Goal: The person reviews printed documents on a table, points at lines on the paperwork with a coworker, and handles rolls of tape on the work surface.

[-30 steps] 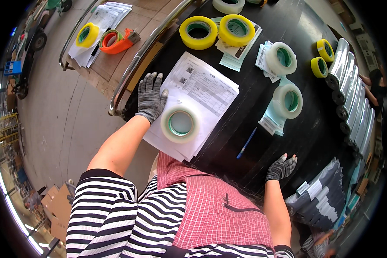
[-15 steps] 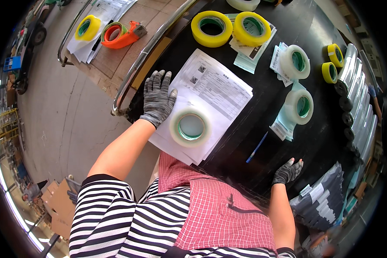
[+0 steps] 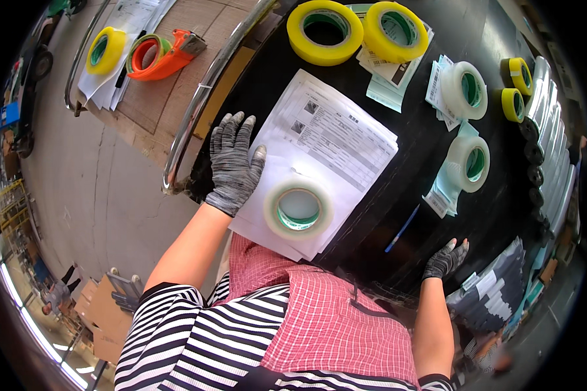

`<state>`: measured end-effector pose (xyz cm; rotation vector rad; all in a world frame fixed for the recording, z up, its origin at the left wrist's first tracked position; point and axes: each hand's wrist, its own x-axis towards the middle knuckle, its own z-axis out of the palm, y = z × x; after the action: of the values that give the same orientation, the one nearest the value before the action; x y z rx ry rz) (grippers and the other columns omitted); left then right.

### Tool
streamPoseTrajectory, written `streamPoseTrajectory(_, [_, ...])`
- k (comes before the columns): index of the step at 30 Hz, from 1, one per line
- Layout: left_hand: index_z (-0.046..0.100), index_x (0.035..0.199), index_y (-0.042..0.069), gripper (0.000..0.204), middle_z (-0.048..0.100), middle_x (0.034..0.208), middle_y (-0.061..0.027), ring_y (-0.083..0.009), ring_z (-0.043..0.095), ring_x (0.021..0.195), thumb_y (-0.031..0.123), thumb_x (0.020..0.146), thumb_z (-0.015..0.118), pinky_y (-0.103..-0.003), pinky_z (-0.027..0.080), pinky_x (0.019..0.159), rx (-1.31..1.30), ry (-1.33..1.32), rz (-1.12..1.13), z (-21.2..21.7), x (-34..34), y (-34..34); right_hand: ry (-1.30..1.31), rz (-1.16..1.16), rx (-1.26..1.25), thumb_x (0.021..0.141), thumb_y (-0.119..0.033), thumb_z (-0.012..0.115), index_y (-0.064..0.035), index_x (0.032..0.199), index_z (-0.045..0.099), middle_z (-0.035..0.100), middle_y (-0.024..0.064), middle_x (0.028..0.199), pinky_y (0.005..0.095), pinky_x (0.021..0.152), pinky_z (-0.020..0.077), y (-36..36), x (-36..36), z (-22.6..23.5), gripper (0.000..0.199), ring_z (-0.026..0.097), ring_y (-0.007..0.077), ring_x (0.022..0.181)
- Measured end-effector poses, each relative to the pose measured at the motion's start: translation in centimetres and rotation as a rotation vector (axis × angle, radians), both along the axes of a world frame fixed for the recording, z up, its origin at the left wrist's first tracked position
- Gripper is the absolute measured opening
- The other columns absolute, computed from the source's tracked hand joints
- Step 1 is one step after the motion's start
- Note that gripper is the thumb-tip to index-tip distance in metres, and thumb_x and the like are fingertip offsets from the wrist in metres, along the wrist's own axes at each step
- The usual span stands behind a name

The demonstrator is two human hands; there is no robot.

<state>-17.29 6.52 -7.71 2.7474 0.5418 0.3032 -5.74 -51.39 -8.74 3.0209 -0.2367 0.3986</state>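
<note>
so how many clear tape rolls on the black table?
3: left roll on printed sheets; upper right roll and lower right roll on label slips. Others may be out of frame.

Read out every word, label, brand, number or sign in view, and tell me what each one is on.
No text here is clear enough to quote.
Paper stack: heading and table print, too small and blurred.
Slips under the right-hand large yellow tape roll: fine print, too small.
Labels under the upper clear tape roll at right: print too small.
Grey package: white label, print not legible.
</note>
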Motion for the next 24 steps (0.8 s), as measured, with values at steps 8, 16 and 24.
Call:
streamPoseTrajectory(8, [0.05,0.143,0.004,0.06,0.047,0.145,-0.0198,-0.0397,0.039,0.139,0.018,0.087,0.066,-0.051,0.028,0.117,0.023,0.03,-0.009,0.35,0.13,-0.15,-0.001,0.014,0.026,0.103,-0.031,0.051,0.0033,0.138,0.05,0.051,0.0222,0.142,0.044,0.114,0.0359,0.5,-0.05,0.19,0.049,0.047,0.0361,0.134])
streamPoseTrajectory(16, [0.051,0.142,0.003,0.058,0.047,0.145,-0.0207,-0.0401,0.039,0.139,0.017,0.087,0.065,-0.051,0.028,0.118,-0.005,0.018,-0.013,0.43,0.27,-0.19,-0.004,0.013,0.036,0.103,-0.031,0.05,0.0029,0.139,0.049,0.051,0.0223,0.143,0.0444,0.114,0.0353,0.32,-0.07,-0.06,0.049,0.047,0.0362,0.134])
streamPoseTrajectory(24, [0.051,0.142,0.003,0.058,0.047,0.145,-0.0205,-0.0403,0.039,0.139,0.016,0.087,0.065,-0.051,0.028,0.117,0.008,0.022,-0.017,0.26,0.23,-0.15,-0.019,0.037,0.016,0.103,-0.033,0.051,0.0024,0.139,0.049,0.051,0.0216,0.143,0.044,0.114,0.0356,0.0,-0.12,-0.13,0.051,0.047,0.0356,0.134])
